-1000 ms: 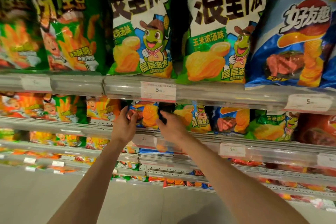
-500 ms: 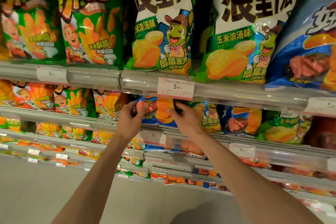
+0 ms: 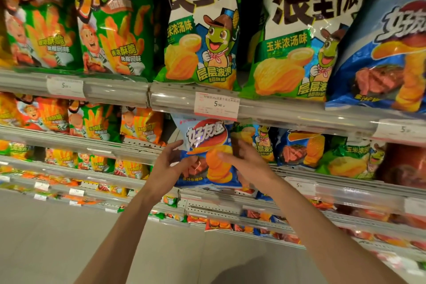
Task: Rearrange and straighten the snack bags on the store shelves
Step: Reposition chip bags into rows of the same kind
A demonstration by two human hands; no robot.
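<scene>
Top shelf (image 3: 147, 93), left to right: two dark green bags of potato sticks (image 3: 110, 25), two white-and-green bags of corn chips (image 3: 202, 30), one large blue bag (image 3: 387, 57) at the right edge, cut off by the frame. A sliver of another green bag shows at the far left; not counted with certainty.

Second shelf (image 3: 76, 143): three small orange-and-green stick bags (image 3: 92, 122) on the left, then a gap, then one small blue bag (image 3: 207, 152) standing upright at the front edge, just under the price tag (image 3: 216, 105) reading 5.90. To its right: one small green corn bag (image 3: 260, 140), one small blue bag with a steak picture (image 3: 299, 147), one more green corn bag (image 3: 350, 159), and a dark red bag (image 3: 403, 163), blurred.

Lower shelves hold more small bags, too blurred to count.

Two bare hands reach up toward the small blue bag. The left hand (image 3: 168, 168) is at its left edge, fingers spread and relaxed, thumb lying over the lower left corner of the bag front; whether the skin touches the foil cannot be told. The right hand (image 3: 244, 163) is at its right edge, fingers loosely extended, one finger pointing across the bag front, the others behind or beside the right seam. Neither hand pinches the bag. The bag sits between the two hands, its top tucked under the rail of the shelf above.
</scene>
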